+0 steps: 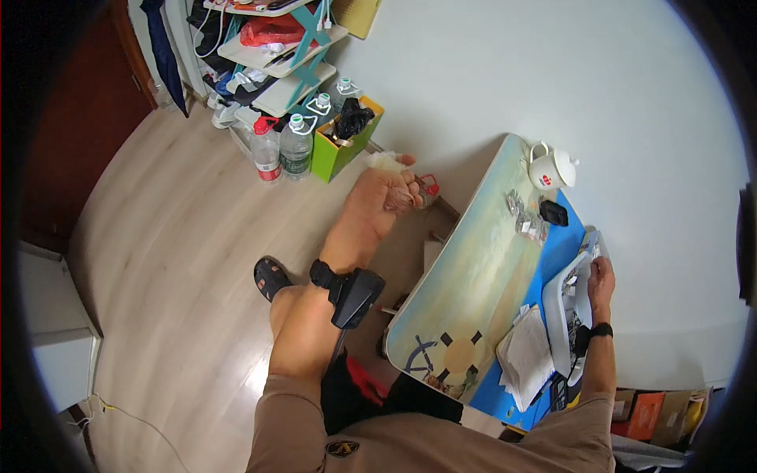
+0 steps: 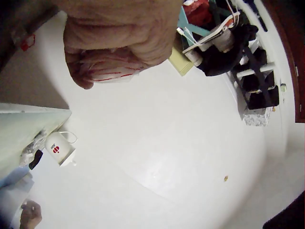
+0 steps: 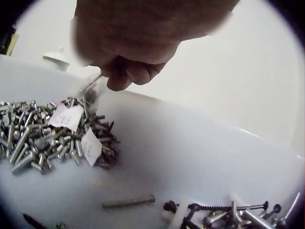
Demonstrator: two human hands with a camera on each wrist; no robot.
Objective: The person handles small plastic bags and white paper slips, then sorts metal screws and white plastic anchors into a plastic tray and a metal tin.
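In the head view my left hand is raised to the left of the table, palm up, with fingers curled. It holds a small clear plastic bag with red lines, partly hidden by the fingers in the left wrist view. My right hand is over the far rim of a white plastic bin. Close up, its curled fingertips pinch the upper end of a silver screw, beside clear plastic. Below lies a heap of screws with paper labels. More loose screws lie in the near part of the bin.
A white lidded mug, a black object and small clear bags stand on the painted table. Papers lie beside the bin. Water bottles, a green box and a shelf are beyond.
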